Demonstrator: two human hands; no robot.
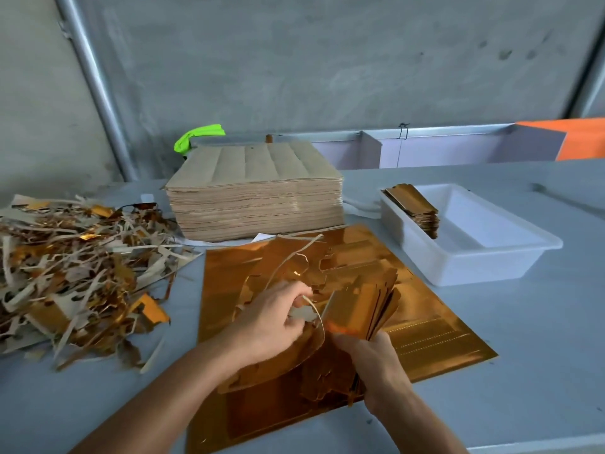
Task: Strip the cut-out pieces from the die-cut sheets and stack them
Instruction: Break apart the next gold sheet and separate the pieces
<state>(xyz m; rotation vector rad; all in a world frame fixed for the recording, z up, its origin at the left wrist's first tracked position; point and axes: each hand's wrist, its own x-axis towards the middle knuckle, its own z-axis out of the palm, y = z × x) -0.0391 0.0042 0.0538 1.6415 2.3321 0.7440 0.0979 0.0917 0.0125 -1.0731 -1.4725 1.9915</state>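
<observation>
A gold foil die-cut sheet (435,326) lies flat in front of me on the grey table. My right hand (376,362) grips a fanned bundle of gold cut-out pieces (366,306) above it. My left hand (271,319) pinches thin waste strips and torn scrap (294,260) that curl up beside the bundle. A short stack of finished gold pieces (415,204) stands in the left end of a white plastic tub (484,257).
A tall stack of brown-backed die-cut sheets (258,191) sits behind the work area. A big heap of scrap trimmings (75,267) covers the table's left side. A green cloth (196,136) lies behind the stack, against the concrete wall.
</observation>
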